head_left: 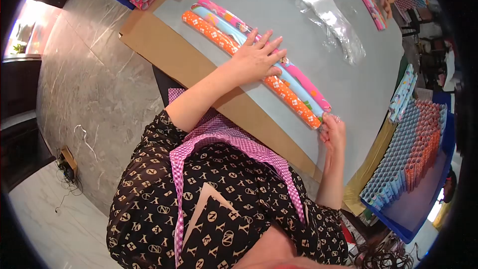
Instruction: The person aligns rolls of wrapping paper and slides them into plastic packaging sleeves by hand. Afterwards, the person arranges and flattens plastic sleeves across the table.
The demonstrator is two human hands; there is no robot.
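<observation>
I have the right hand (333, 132) pinching what looks like clear film (337, 118) at the near ends of three rolls (303, 94). They lie side by side on the grey table (358, 99), long axes slanting from near right to far left: orange with white squares, patterned light blue, patterned pink. My left hand (254, 62) rests spread across them, fingers loose. Beyond lie clear bags (323, 7).

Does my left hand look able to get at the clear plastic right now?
Probably yes: your left hand rests on the rolls, with only bare tabletop between it and the clear plastic.
</observation>
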